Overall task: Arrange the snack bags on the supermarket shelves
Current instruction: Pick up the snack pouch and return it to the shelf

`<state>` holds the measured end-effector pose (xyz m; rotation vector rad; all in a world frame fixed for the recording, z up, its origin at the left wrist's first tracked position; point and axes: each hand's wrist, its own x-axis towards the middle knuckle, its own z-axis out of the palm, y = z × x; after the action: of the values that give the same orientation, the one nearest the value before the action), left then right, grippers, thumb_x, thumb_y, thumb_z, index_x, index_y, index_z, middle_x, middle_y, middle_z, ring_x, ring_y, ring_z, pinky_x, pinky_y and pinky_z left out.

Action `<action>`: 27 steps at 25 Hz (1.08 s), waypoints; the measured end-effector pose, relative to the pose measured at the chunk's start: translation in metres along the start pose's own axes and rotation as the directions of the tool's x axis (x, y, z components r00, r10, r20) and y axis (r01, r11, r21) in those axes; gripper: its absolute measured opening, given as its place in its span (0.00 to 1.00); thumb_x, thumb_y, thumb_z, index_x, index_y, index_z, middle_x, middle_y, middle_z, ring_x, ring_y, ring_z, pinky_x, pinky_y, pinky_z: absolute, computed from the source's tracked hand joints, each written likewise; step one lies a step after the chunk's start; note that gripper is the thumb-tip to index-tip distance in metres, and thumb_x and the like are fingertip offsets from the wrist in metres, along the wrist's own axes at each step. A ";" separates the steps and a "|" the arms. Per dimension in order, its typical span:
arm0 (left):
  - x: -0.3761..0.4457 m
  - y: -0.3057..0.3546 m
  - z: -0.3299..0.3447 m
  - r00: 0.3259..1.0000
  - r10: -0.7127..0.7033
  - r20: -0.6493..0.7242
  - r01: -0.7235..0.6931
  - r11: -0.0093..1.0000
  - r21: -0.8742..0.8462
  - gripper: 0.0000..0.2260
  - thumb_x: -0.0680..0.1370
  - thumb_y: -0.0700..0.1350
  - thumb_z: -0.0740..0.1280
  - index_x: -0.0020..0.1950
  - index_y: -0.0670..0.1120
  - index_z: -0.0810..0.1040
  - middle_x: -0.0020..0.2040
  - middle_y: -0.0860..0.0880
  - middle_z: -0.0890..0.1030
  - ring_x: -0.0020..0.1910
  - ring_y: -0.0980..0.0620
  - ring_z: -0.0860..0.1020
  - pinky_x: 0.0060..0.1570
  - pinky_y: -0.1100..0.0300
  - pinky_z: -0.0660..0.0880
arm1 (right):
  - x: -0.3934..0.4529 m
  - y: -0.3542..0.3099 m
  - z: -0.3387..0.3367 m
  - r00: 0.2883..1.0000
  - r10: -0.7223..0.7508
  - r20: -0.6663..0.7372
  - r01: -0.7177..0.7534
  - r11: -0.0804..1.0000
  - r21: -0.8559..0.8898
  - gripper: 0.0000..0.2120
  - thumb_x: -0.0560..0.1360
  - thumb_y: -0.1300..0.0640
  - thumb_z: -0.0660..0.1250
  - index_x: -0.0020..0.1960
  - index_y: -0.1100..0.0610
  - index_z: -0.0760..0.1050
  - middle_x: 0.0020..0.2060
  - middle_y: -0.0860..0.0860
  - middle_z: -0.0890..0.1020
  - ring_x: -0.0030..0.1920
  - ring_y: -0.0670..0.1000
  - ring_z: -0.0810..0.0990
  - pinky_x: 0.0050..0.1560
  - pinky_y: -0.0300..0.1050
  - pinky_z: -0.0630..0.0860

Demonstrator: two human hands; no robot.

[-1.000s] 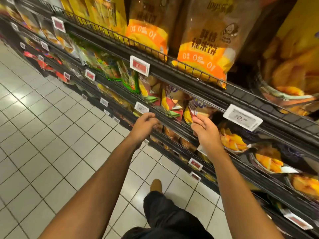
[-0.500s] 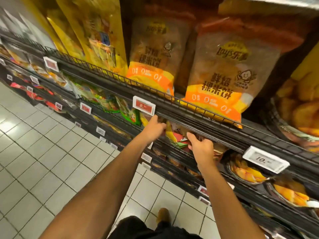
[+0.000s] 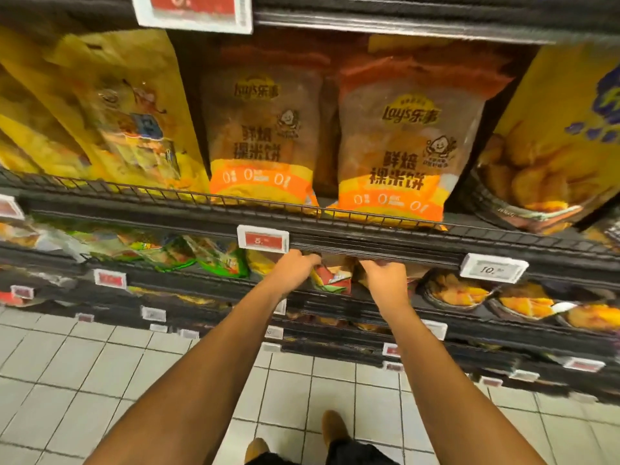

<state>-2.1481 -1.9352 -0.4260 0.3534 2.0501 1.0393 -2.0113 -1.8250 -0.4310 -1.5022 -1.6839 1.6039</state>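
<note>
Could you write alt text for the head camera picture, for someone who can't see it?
Both hands, left hand and right hand, reach under a black shelf edge among small snack bags. Two orange Lay's bags stand on the shelf above.

Two brown-and-orange snack bags (image 3: 391,146) with dark lettering stand between yellow bags (image 3: 110,112) at left and a yellow bag with blue print (image 3: 570,129) at right. Price tags (image 3: 263,237) are red on white. Green packets (image 3: 218,260), blurred, lie lower left. Floor tiles (image 3: 84,380) look off-white.
</note>
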 end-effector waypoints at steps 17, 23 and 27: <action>0.004 -0.031 -0.011 0.971 0.188 0.145 -0.180 0.981 -0.065 0.31 0.76 0.62 0.65 0.74 0.47 0.67 0.71 0.48 0.73 0.68 0.46 0.72 0.70 0.45 0.66 | -0.010 0.012 0.013 0.991 -0.023 -0.128 0.061 0.953 0.297 0.08 0.79 0.58 0.69 0.50 0.54 0.69 0.45 0.49 0.77 0.45 0.49 0.78 0.48 0.45 0.75; 0.012 -0.015 -0.005 0.987 0.140 0.076 -0.149 0.978 0.143 0.21 0.78 0.63 0.60 0.43 0.45 0.74 0.39 0.51 0.75 0.40 0.51 0.74 0.37 0.56 0.66 | -0.005 0.004 0.011 0.984 -0.014 -0.176 0.051 0.976 0.211 0.15 0.78 0.66 0.65 0.36 0.55 0.65 0.32 0.51 0.67 0.39 0.53 0.68 0.40 0.48 0.64; 0.008 -0.007 0.004 0.988 0.156 0.015 -0.156 0.976 0.151 0.24 0.78 0.59 0.65 0.28 0.48 0.64 0.23 0.53 0.65 0.26 0.53 0.66 0.29 0.55 0.58 | -0.012 0.011 0.004 0.978 -0.188 0.087 0.191 0.981 -0.020 0.10 0.82 0.62 0.63 0.47 0.63 0.81 0.43 0.60 0.85 0.43 0.52 0.80 0.45 0.47 0.78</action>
<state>-2.1496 -1.9325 -0.4371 0.6029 2.1321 0.9754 -2.0058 -1.8394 -0.4376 -1.2591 -1.8427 1.5678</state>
